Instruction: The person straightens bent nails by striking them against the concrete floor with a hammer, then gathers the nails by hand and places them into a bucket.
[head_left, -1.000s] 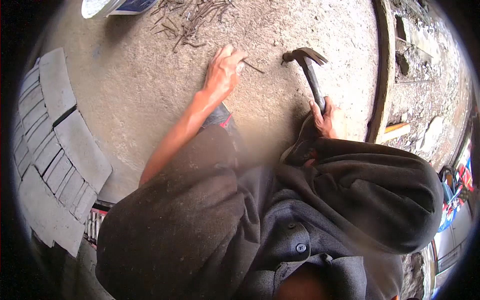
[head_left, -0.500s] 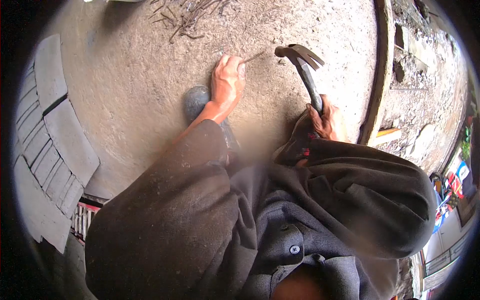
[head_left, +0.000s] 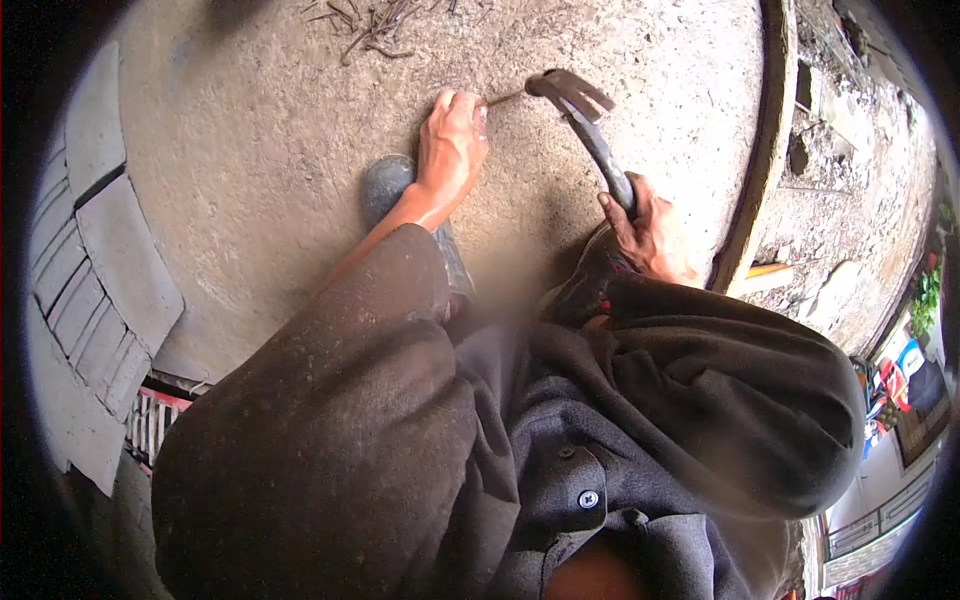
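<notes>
Nail [head_left: 507, 97] between left fingers [head_left: 480, 118]

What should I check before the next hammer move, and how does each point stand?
1. Right hand gripping the hammer handle: ok.
2. Left hand holding the thin nail: ok, its far end sticks out.
3. Gap between left hand and hammer head: ok.
4. Head touching the nail: cannot tell.
5. Nail resting on the ground: cannot tell.
6. Loose nails apart from both hands: ok.

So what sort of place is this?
Probably a rough work yard or building site: bare concrete-like ground, a pile of nails, stacked grey slabs.
</notes>
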